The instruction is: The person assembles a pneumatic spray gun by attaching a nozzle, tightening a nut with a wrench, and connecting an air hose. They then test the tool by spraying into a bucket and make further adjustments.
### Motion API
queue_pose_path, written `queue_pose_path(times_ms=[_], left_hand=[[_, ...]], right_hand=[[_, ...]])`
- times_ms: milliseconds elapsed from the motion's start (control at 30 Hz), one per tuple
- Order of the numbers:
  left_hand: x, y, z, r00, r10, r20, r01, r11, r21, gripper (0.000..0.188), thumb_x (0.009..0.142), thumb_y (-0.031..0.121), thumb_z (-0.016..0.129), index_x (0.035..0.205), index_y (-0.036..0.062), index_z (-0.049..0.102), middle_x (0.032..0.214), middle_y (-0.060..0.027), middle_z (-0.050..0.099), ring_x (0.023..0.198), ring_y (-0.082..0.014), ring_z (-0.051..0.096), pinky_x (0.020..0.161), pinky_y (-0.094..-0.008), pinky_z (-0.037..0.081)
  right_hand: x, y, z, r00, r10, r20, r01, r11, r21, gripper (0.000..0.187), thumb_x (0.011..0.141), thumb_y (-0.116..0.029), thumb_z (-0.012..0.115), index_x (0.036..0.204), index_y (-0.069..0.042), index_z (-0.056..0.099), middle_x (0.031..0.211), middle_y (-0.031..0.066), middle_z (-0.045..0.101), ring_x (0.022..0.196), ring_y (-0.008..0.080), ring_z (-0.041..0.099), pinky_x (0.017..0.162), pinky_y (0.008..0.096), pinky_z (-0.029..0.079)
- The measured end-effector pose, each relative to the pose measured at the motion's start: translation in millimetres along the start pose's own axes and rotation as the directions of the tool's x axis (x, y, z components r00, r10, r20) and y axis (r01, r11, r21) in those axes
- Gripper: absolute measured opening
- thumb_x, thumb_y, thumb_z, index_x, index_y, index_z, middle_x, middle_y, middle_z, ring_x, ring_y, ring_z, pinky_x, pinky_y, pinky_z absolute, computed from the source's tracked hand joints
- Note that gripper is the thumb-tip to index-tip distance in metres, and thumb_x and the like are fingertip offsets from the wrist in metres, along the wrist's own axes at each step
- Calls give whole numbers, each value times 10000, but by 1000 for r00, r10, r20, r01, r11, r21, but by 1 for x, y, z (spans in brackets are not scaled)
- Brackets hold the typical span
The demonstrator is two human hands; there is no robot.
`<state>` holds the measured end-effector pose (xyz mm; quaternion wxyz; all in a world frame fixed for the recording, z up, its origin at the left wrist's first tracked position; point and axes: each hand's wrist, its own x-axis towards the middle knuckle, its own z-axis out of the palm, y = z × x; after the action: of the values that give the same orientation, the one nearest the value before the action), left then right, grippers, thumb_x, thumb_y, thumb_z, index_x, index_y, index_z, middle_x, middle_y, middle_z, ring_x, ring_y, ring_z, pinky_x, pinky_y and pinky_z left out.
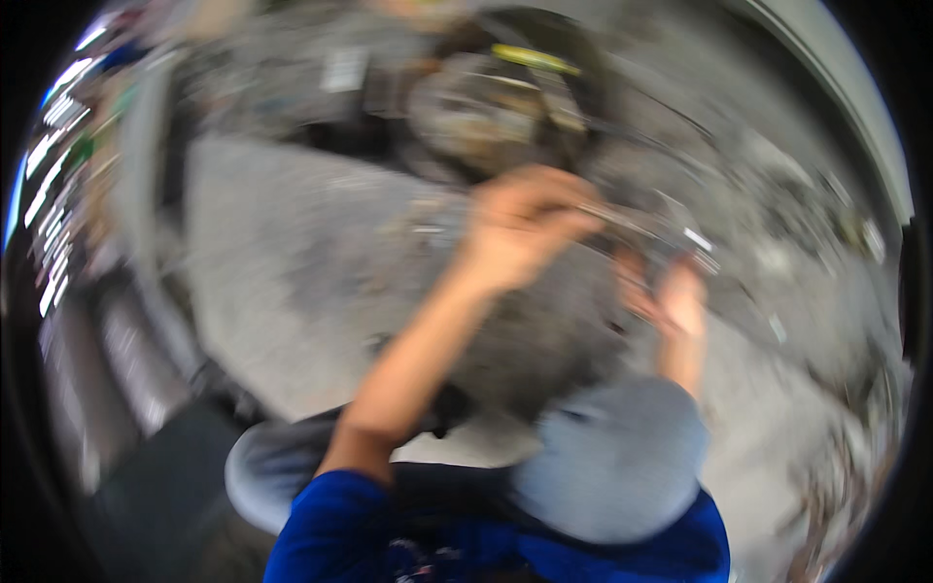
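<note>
Motion blur smears the whole view. My left hand (530, 219) reaches forward near the middle, its fingers closed on a slim metallic rod (627, 221) that points to the right; its exact kind is too blurred to make out. My right hand (673, 296) is just right of and nearer than the rod's far end, above my raised knee (612, 457). Its fingers are smeared, and a shiny metal piece (698, 238) shows by their tips. Whether the right hand grips that piece cannot be seen.
Ahead stands a dark round tub (583, 78) with blurred items and a yellow strip-like object (535, 59) at it. A grey slab (282, 262) lies to the left. Grey cylinders (136, 360) are at the far left. Grey rubble-like clutter (777, 214) spreads on the right.
</note>
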<state>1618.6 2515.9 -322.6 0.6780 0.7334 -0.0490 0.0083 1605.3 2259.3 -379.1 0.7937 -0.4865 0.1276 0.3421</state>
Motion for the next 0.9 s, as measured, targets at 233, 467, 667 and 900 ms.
queue_pose_path(times_ms=[233,467,667,900], left_hand=[[2,0,8,971,-233,43,237,962,-136,179,982,137,729,965,-31,671,824,-31,691,689,-76,640,620,-247,526],[4,-4,7,994,-112,1,105,935,-338,161,990,117,711,974,-40,677,817,-37,696,734,-87,654,670,-260,537],[4,-5,-1,994,-92,51,99,981,-167,124,978,103,722,994,-16,691,855,-33,696,766,-107,667,702,-266,549],[2,6,0,967,-253,-26,240,941,-238,136,979,134,728,1016,8,694,872,-34,709,763,-93,663,688,-260,557]], right_hand=[[3,-3,-1,987,-88,132,91,996,-17,986,782,-977,313,779,-10,504,612,14,448,329,70,279,340,240,217],[0,-9,6,990,-101,99,108,992,-65,970,808,-951,336,792,2,514,619,29,462,334,68,289,347,241,220],[4,-4,6,975,-88,205,95,995,-24,962,834,-934,333,845,9,522,626,35,475,341,74,287,352,246,210],[0,4,-3,994,53,99,-64,991,120,854,1053,-709,222,1075,72,566,689,91,563,349,110,319,353,268,258]])
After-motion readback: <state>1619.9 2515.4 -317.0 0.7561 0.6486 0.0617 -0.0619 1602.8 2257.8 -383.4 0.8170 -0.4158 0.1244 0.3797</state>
